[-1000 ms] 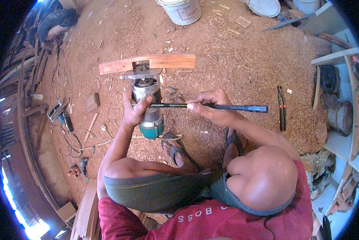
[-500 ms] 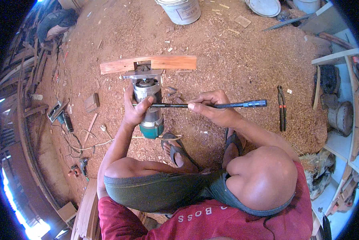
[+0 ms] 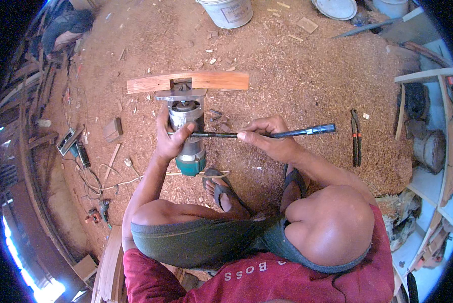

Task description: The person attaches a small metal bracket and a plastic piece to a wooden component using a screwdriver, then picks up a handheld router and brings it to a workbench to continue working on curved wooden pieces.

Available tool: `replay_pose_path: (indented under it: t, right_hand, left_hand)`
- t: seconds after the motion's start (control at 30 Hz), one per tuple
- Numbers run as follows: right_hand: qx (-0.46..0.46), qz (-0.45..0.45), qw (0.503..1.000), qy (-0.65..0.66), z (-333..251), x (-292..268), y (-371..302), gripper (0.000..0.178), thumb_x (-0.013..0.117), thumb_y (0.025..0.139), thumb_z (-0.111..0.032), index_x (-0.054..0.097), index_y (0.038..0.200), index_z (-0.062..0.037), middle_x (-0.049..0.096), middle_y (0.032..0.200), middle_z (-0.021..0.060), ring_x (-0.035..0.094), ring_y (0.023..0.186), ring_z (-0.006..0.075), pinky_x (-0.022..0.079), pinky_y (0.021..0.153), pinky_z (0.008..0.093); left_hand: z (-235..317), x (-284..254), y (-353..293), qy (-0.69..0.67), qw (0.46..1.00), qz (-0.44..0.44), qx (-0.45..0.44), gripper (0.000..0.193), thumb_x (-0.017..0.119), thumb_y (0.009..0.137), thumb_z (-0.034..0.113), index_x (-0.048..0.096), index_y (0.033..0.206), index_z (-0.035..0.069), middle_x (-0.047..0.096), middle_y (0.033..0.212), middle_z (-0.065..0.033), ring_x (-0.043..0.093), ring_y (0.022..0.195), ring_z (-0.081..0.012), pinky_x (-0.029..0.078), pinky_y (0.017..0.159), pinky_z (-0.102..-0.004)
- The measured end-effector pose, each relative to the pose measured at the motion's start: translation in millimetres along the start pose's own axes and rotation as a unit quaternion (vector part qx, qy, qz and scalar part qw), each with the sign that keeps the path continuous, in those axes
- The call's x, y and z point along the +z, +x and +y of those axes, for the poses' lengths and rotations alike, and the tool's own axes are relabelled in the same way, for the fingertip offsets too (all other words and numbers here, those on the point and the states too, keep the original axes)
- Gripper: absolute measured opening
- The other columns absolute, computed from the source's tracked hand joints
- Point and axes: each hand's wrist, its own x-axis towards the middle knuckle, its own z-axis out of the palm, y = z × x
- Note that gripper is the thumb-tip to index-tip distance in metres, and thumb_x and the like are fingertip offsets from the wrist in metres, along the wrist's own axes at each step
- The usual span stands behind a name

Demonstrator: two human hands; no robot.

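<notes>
My left hand [image 3: 172, 139] is wrapped round a router [image 3: 191, 151] with a silver body and teal end cap. The router's flat metal base lies against a curved wooden piece [image 3: 219, 80] with a square notch, and the bit area shows at that notch. A slim black rod-like tool [image 3: 299, 133] with a shiny bluish end stretches across the router. My right hand [image 3: 272, 134] pinches the rod near its middle between thumb and fingers. The rod's far left end lies by my left thumb, where the exact contact is hidden.
Shavings cover the floor. Black-handled pliers [image 3: 356, 139] lie at right, a corded power tool [image 3: 76, 146] and a wood block [image 3: 113, 130] at left. A white bucket [image 3: 229, 11] stands ahead. Shelving [image 3: 423, 192] lines the right side; the cord [image 3: 128, 180] runs leftward.
The bluish end of the rod has risen very slightly in the picture. Both hands keep their hold, and the router stays against the wood.
</notes>
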Motion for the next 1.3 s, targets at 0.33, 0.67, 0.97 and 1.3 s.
replay_pose_path:
  t: [0.33,0.67,0.97,1.3]
  right_hand:
    - [0.056,0.003,0.998,-0.004,16,-9,17,0.02,0.069,0.086,-0.02,0.071,0.086,0.0003,0.052,0.06,-0.0065,0.042,0.056,0.0017,0.03,0.047,0.0222]
    - [0.122,0.041,0.987,-0.1,34,-39,39,0.026,0.072,0.082,-0.026,0.071,0.092,-0.0018,0.065,0.082,0.0032,0.059,0.076,0.0136,0.049,0.071,0.0298]
    - [0.381,0.256,0.771,-0.441,109,-247,-65,0.059,0.076,0.075,-0.042,0.06,0.101,0.0083,0.059,0.067,0.007,0.057,0.066,0.0121,0.045,0.057,0.0284]
    - [0.374,-0.186,0.886,-0.201,-216,29,-14,0.03,0.07,0.084,-0.02,0.065,0.11,-0.005,0.066,0.101,0.0042,0.062,0.09,0.0142,0.049,0.082,0.0303]
  left_hand:
    - [-38,-5,18,0.116,0.991,0.06,0.015,0.066,0.073,0.068,0.028,0.047,0.12,-0.003,0.058,0.104,-0.0106,0.056,0.096,-0.02,0.044,0.089,-0.0359]
    - [-33,1,36,0.061,0.991,0.066,-0.102,0.055,0.07,0.074,0.019,0.049,0.12,-0.002,0.062,0.106,-0.0097,0.059,0.093,-0.0176,0.047,0.084,-0.0331]
    - [-23,-22,-32,-0.269,0.883,0.319,-0.216,0.048,0.07,0.08,0.023,0.049,0.117,0.002,0.059,0.102,-0.0086,0.058,0.087,-0.0166,0.051,0.073,-0.0326]
    - [145,-103,-140,-0.528,0.638,0.516,-0.217,0.04,0.065,0.086,0.032,0.049,0.114,0.009,0.06,0.094,-0.0079,0.062,0.085,-0.0227,0.054,0.078,-0.04]
